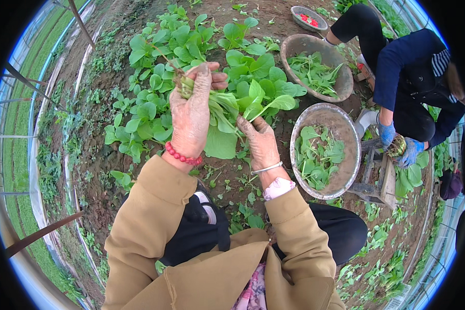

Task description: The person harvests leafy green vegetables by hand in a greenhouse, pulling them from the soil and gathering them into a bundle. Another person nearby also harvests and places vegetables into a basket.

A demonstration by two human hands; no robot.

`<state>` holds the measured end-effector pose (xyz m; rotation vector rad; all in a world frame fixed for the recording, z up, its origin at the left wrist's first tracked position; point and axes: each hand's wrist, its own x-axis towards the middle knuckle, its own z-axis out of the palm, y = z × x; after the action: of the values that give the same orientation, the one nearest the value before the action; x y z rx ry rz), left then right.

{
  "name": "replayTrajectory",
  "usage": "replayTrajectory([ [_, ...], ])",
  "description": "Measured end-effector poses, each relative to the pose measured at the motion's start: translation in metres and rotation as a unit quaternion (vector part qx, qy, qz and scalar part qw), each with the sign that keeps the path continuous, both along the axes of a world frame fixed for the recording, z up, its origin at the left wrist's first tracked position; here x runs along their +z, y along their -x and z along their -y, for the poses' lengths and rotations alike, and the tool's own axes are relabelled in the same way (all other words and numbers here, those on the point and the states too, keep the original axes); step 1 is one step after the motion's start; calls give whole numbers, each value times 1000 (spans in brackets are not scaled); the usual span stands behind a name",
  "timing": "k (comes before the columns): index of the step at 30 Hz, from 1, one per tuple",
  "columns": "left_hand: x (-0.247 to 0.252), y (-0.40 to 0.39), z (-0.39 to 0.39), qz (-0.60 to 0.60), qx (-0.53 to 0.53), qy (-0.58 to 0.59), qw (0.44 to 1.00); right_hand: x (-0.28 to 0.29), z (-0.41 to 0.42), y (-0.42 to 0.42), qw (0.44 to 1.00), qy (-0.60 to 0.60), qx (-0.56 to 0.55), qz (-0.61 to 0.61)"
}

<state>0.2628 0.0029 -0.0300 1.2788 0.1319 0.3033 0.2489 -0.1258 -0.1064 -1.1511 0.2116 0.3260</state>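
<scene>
My left hand (193, 104), with a red bead bracelet, holds a leafy green plant (223, 106) by its pale stem base, roots pointing up and to the left. Its leaves spread right and downward toward my right hand (259, 137). That hand wears a silver bangle and pinches a leaf stalk between thumb and fingers. Beneath and beyond both hands, leafy greens (178, 42) grow in the soil. To the right of my right hand stands a round basin (348, 155) with loose green leaves (319, 155) in it.
A second basin (347, 73) of leaves and a small bowl (294, 11) with red pieces stand farther up. At right a co-worker (403, 77) in blue gloves holds a plant beside a wooden stool (388, 182). Metal rods (42, 232) rise at left.
</scene>
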Motion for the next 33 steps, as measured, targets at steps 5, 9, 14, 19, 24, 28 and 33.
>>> replayTrajectory([
  [5, 3, 13, 14, 217, 63, -521, 823, -10, 17, 8, 996, -22, -88, -20],
  [9, 20, 19, 30, 11, 1, -28, 1000, -17, 65, -9, 980, 56, -188, 46],
  [14, 34, 9, 1, 179, -29, -151, 972, 3, 116, 3, 982, 190, -7, -20],
  [19, 4, 31, 21, 266, -231, -570, 742, 41, 116, 26, 984, 64, 141, -91],
  [24, -10, 42, 35, 179, -331, -569, 731, 83, 111, 50, 955, -25, 256, -145],
  [28, -12, 42, 35, 240, -304, -584, 713, 94, 116, 57, 937, -47, 300, -171],
  [33, -12, 36, 31, 233, -278, -596, 717, 103, 136, 56, 937, 62, 331, -92],
])
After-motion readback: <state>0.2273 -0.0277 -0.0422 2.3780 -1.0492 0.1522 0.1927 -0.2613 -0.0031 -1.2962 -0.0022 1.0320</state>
